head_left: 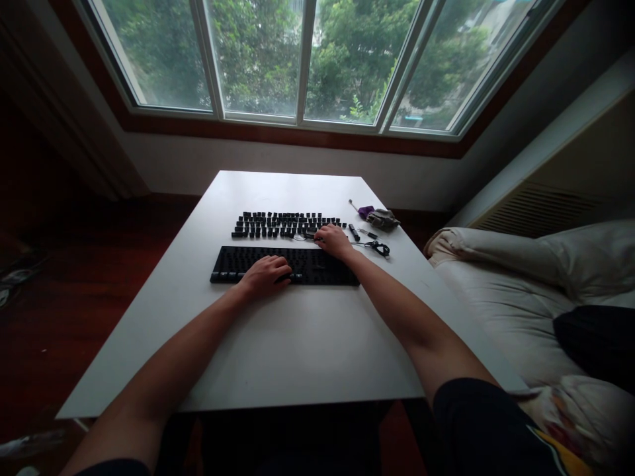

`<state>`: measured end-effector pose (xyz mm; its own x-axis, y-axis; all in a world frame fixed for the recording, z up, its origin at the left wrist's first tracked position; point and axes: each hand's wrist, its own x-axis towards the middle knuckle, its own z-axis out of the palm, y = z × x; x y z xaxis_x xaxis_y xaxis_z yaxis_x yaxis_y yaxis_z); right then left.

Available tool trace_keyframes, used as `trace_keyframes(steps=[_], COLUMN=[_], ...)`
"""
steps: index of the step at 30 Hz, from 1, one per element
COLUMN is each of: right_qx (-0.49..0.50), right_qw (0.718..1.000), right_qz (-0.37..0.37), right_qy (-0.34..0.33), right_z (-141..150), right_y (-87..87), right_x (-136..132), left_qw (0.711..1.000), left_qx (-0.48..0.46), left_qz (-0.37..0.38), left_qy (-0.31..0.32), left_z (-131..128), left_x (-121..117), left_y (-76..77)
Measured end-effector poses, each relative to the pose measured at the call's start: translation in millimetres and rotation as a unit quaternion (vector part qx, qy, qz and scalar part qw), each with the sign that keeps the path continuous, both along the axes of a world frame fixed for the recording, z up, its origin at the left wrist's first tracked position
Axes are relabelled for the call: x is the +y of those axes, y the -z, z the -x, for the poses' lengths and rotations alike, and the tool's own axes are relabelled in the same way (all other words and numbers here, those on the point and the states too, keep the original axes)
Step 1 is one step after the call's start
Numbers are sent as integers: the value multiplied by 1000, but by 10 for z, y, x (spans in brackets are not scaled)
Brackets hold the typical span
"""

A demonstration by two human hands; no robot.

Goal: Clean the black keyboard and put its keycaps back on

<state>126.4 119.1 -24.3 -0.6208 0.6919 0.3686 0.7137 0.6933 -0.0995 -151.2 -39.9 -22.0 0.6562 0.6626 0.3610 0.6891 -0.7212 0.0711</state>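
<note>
A black keyboard (238,256) lies flat on the white table (307,344), most of its keycaps off, with some along the front row. My left hand (268,271) rests over its middle front, fingers laid out and slightly bent on the keyboard. Behind it stand several rows of loose black keycaps (270,223). At the right end of those rows is my right hand (333,239), just past the keyboard's back edge. Its fingers are bent down and close together; whatever is under the fingertips is too small and hidden to name.
Right of my right hand lie a coiled black cable (380,248), a small black stick-like object (354,232) and a crumpled grey cloth (384,219) with a purple piece (366,211). A thin brush-like tool (352,205) lies behind. A light sofa (506,284) flanks the table's right side.
</note>
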Motion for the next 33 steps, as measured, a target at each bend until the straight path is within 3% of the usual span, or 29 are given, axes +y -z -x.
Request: trace_keyframes(steps=[6,10,14,33], right_qx=[148,199,232,210], right_qw=[988,974,964,967], right_qz=[3,38,66,77], right_qy=[-45,-96,-110,-123], right_z=[65,90,84,125], right_y=[27,88,139,226], right_x=[-499,-952,-1209,-1263], left_qw=[1000,1000,1000,1000], left_qx=[2,14,16,-7], left_qz=[-2,-10,-6,5], left_qy=[-16,-26,-26,-27], left_z=[25,7,-11,-11], left_x=[37,18,1,16], left_y=[8,8,-7,38])
